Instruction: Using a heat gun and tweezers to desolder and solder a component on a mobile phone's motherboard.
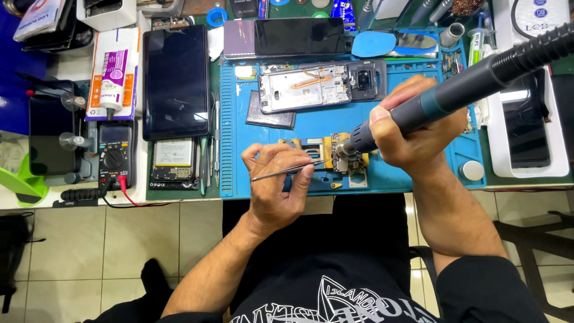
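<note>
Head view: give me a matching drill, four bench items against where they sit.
1. tweezers
2. hot-air handle
3. multimeter
4. opened phone frame

A. left of the blue mat, below a white tube
B. in the left hand
C. on the mat, beyond the clamped circuit board
D. in the right hand

Pairs: 1-B, 2-D, 3-A, 4-C

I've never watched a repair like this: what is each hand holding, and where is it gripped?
The left hand pinches metal tweezers near mid-length. The right hand grips a hot-air tool around its handle.
</note>
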